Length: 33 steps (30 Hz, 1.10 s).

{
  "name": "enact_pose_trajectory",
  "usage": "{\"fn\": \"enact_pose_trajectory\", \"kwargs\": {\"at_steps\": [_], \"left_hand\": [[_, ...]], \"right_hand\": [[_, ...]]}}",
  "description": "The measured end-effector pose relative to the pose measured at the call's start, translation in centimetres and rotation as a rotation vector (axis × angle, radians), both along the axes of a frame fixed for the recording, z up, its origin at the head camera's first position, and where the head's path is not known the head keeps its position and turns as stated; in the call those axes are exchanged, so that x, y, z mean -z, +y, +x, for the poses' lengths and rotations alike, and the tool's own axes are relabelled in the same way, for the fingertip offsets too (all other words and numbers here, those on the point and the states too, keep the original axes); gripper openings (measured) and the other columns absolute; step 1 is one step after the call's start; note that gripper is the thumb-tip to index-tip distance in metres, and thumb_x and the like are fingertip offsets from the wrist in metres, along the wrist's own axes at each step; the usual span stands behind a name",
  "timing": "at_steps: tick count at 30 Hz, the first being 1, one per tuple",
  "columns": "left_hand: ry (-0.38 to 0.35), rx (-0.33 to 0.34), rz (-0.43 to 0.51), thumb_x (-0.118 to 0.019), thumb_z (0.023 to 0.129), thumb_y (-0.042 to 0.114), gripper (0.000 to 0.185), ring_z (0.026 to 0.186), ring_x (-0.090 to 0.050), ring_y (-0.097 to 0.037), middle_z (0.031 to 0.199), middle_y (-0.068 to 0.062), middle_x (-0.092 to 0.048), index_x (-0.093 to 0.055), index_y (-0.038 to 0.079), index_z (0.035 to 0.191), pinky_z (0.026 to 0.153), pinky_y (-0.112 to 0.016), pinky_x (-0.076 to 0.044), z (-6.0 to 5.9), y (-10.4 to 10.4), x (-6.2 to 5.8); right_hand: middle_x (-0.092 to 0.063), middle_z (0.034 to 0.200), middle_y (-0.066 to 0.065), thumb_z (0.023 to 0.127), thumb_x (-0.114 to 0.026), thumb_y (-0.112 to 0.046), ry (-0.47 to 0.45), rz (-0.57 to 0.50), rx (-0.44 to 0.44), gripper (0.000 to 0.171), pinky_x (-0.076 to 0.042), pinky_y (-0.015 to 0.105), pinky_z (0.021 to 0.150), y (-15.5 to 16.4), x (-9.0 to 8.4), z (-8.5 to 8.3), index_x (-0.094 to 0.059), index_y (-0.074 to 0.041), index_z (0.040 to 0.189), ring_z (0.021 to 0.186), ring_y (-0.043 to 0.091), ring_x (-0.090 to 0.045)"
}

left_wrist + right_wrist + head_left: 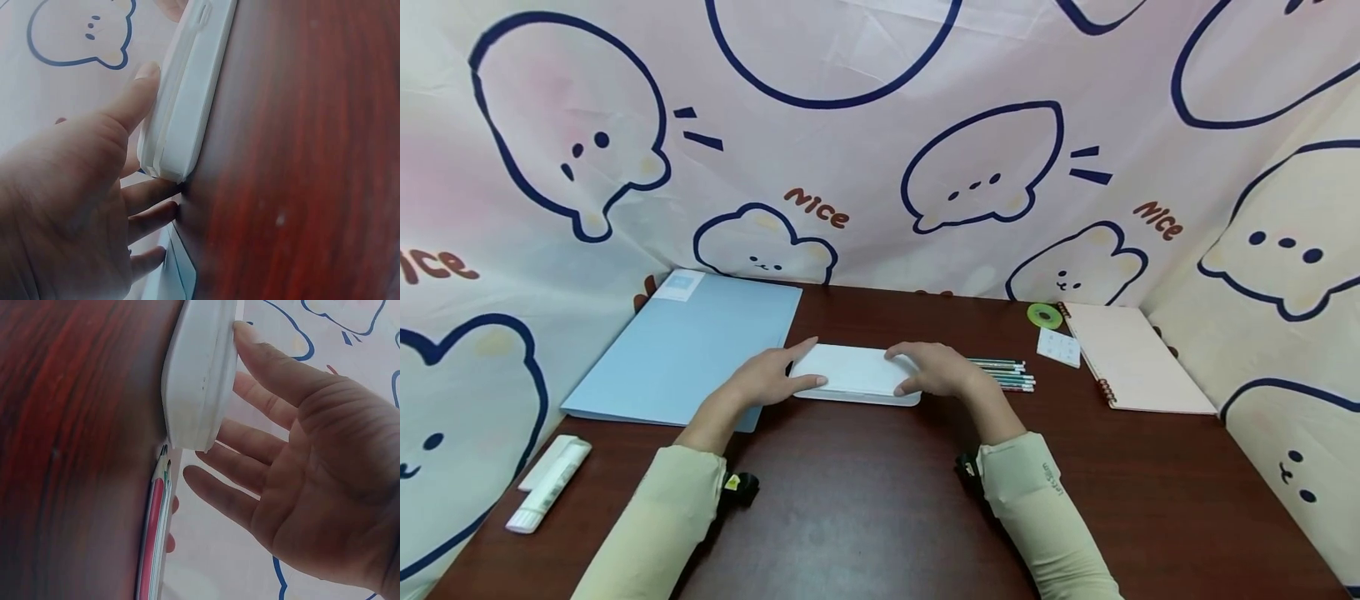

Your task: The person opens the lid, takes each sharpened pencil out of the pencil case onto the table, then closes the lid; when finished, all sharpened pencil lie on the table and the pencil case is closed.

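A white lidded pencil box (853, 367) with rounded corners lies on the dark wooden table, between both hands. My left hand (767, 375) holds its left end, the thumb on the lid's near edge and the other fingers around the end. At the opposite end my right hand (940, 368) grips the box likewise, its thumb at the lid edge in the right wrist view. The lid sits on the box; what is inside is hidden. Several pencils (1015, 375) lie just right of the box, partly behind the right hand.
A light blue folder (700, 342) lies at the left, its edge near the left hand. On the right are a spiral notebook (1142, 358), a green ring-shaped roll (1045, 315) and a small white card (1058, 348). A white and pale green long object (553, 487) lies front left.
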<state>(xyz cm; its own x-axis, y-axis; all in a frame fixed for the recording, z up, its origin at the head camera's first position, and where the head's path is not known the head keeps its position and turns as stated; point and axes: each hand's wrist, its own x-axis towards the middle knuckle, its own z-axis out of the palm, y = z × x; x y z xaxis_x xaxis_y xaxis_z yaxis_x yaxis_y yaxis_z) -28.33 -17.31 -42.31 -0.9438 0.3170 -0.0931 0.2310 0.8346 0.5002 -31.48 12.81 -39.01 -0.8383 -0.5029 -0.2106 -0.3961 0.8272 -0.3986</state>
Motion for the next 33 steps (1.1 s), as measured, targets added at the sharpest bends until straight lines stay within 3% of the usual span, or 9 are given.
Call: {"fn": "enact_pose_trajectory", "kwargs": {"at_steps": [21, 29, 33], "left_hand": [[-0.031, -0.044, -0.029, -0.064, 0.094, 0.056, 0.088, 0.143, -0.042, -0.045, 0.158, -0.022, -0.043, -0.025, 0.017, 0.163, 0.112, -0.062, -0.037, 0.3, 0.2, -0.8], [-0.025, -0.011, -0.02, -0.063, 0.095, 0.056, 0.088, 0.142, -0.043, -0.045, 0.158, -0.022, -0.042, -0.024, 0.014, 0.163, 0.112, -0.062, -0.038, 0.5, 0.1, -0.8], [0.015, -0.007, -0.003, -0.059, 0.099, 0.054, 0.084, 0.148, -0.034, -0.045, 0.163, -0.022, -0.033, -0.023, 0.012, 0.163, 0.116, -0.064, -0.031, 0.3, -0.1, -0.7]], "right_hand": [[-0.049, 0.156, -0.002, 0.09, -0.077, -0.039, 0.042, 0.051, 0.02, 0.058, -0.036, 0.057, 0.114, -0.3, 0.3, 0.2, -0.054, -0.036, 0.143, 0.141, 0.024, -0.046], [-0.049, 0.156, 0.001, 0.091, -0.076, -0.035, 0.019, 0.015, -0.021, 0.057, -0.036, 0.052, 0.117, 0.1, 0.1, 0.2, -0.055, -0.031, 0.144, 0.143, 0.024, -0.045], [-0.042, 0.161, 0.007, 0.098, -0.067, -0.039, 0.029, -0.024, -0.072, 0.057, -0.033, 0.052, 0.12, 1.8, -0.1, -0.1, -0.05, -0.025, 0.15, 0.149, 0.028, -0.038]]}}
